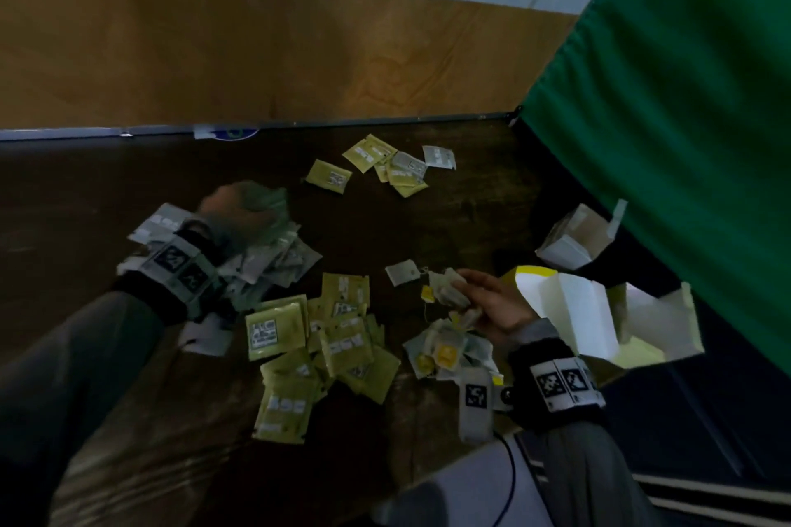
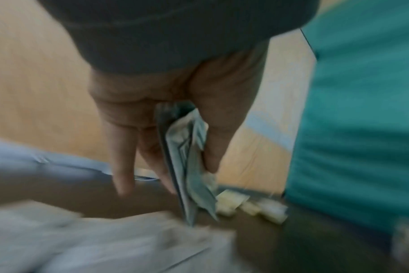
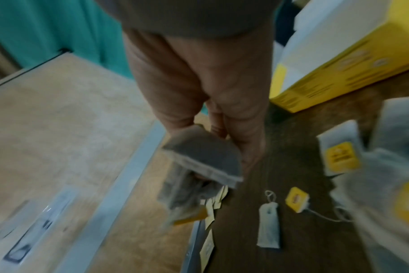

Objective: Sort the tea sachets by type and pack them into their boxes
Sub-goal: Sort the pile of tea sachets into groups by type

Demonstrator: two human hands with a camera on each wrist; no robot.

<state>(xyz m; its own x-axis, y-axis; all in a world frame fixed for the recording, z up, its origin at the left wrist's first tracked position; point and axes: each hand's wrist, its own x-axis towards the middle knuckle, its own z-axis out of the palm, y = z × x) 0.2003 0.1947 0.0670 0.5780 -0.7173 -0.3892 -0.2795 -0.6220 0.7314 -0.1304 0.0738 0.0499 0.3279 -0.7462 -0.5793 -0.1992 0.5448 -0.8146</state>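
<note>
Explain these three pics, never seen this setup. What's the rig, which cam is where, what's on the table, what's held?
There is no robot here: a person sorts tea sachets with bare hands, wearing one camera on the head and one on each wrist.

The head view looks down at a dark table. On it lie a pile of yellow-green sachets, a pile of silver-grey sachets, a few more sachets at the far edge, and loose tea bags with yellow tags. Open boxes stand at the right.

The left wrist view looks along the left hand, whose grip pinches a bunch of silver-grey sachets.

The right wrist view looks along the right hand, which holds several tea bags. It also shows a yellow box.
</note>
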